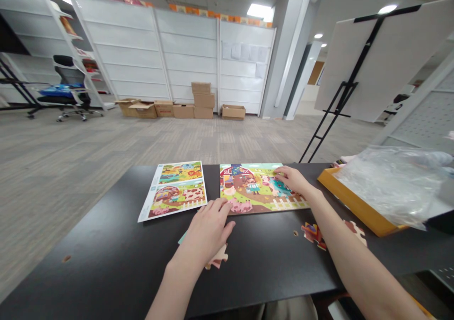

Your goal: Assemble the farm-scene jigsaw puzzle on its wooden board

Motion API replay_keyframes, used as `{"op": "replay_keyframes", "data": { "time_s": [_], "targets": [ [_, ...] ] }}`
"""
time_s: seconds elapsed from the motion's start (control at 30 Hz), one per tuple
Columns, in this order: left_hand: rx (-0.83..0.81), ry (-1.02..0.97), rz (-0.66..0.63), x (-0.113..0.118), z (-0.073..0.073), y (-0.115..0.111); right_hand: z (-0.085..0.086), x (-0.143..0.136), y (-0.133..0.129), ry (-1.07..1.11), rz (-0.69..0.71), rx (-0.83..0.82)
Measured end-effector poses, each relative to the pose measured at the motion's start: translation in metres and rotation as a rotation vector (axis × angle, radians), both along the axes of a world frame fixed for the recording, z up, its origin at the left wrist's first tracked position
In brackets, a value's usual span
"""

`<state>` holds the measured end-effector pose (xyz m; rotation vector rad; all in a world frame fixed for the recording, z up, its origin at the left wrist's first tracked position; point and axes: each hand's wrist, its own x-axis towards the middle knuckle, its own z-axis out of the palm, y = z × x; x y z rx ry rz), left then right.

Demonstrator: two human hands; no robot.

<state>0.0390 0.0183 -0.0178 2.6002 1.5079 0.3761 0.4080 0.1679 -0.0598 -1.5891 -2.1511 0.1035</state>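
- Step in hand, as I read it: fitting pieces into the farm puzzle [260,190], centre of frame on the black table [106,263]. Mostly filled; judging by the loose pieces, a few gaps remain.
- Right hand [292,178]: flat on the puzzle's upper right part, fingers spread and pointing left, pressing down. No visible grasp; can't tell if a piece sits under the fingertips.
- Left hand [209,230]: palm down, open, fingertips touching the puzzle's lower left edge near the pink pig. The palm partly covers a loose pink piece [218,258], which peeks out below the hand. It rests on the piece rather than pinching it.
- More loose pieces [314,232] lie lower right of the puzzle, just beside the right forearm, apart from the board.
- Puzzle orientation: long axis runs left-right across the frame, slightly tilted, right end lower. Picture is upright to the viewer, barn roof toward the far edge, fence toward the near edge.
- Reference sheet [175,190] just left of the puzzle, near it but not touching as far as I can see; long axis runs near-to-far, leaning right at the top.
- Yellow box lid [354,204] with a clear plastic bag [393,182] on it, right of frame, well apart from the puzzle.
- Next move, my judgement: needs a pinch on the pink piece, rotate to match the gap, then press flat. The left hand would have to lift off first; the right can steady the board.
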Motion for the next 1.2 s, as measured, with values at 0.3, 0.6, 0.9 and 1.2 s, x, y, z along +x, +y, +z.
{"op": "replay_keyframes", "data": {
  "time_s": [0.3,0.6,0.9,1.2],
  "targets": [
    [-0.025,-0.004,0.001,0.002,0.003,0.000,0.009,-0.005,-0.003,-0.086,-0.034,-0.032],
    [-0.024,-0.016,-0.011,0.004,0.004,-0.001,-0.005,-0.008,0.002,-0.124,0.020,0.094],
    [-0.017,-0.016,-0.018,0.004,0.002,0.001,-0.010,-0.012,0.007,-0.167,0.040,0.068],
    [-0.021,-0.010,-0.028,0.005,0.001,0.000,-0.009,-0.015,0.009,-0.128,0.009,0.051]
  ]
}}
